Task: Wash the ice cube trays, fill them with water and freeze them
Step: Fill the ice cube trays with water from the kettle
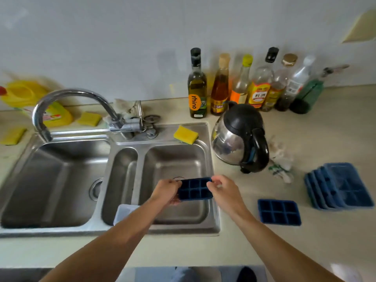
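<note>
A dark blue ice cube tray [195, 189] is held over the right basin of the steel sink [211, 159]. My left hand [165, 191] grips its left end and my right hand [222, 189] pinches its right end. A second blue ice cube tray [279, 212] lies flat on the counter to the right of the sink. Further right, a stack of several blue ice cube trays [338, 186] leans in a fanned pile. The chrome tap [67, 104] curves over the left basin; no water runs from it.
A steel kettle [240, 137] with a black handle stands right of the sink. Several oil and sauce bottles [244, 84] line the back wall. A yellow sponge [186, 134] lies on the sink rim. A white container [125, 212] sits in the narrow middle basin. Crumpled wrappers [281, 161] lie by the kettle.
</note>
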Available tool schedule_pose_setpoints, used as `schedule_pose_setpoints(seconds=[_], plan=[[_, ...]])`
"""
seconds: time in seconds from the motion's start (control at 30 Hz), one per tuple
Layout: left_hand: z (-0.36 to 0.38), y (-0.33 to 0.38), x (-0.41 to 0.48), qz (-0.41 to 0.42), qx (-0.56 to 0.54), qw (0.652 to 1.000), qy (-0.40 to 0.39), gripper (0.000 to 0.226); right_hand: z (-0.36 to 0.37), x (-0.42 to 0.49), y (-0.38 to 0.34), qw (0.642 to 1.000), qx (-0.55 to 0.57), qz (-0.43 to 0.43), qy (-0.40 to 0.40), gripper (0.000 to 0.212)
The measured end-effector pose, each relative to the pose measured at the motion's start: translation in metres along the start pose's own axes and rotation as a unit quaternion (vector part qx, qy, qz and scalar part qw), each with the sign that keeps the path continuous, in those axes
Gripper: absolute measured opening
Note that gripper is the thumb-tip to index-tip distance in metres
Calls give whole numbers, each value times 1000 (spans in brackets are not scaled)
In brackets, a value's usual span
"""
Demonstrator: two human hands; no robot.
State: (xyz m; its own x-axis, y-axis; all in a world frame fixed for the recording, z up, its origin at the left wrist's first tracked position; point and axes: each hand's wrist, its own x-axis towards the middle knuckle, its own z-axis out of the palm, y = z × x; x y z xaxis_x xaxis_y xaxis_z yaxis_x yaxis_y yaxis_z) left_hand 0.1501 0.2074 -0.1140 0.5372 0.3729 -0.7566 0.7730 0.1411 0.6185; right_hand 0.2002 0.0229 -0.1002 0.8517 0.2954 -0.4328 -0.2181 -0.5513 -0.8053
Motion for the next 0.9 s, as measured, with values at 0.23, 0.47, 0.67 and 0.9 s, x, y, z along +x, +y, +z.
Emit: schedule_pose_setpoints(seconds=[0.23,0.47,0.67,0.9], plan=[[-70,-21,86,-44,54,998,9,11,100,64,2,984,102,143,-23,20],[-64,-36,143,-54,153,986,-31,21,132,100,44,957,163,235,-44,15],[-60,-52,167,-79,200,976,-46,25,145,119,62,935,233,265,-40,21],[-57,-57,171,-55,226,972,-23,20,148,114,63,963,163,209,-42,29]])
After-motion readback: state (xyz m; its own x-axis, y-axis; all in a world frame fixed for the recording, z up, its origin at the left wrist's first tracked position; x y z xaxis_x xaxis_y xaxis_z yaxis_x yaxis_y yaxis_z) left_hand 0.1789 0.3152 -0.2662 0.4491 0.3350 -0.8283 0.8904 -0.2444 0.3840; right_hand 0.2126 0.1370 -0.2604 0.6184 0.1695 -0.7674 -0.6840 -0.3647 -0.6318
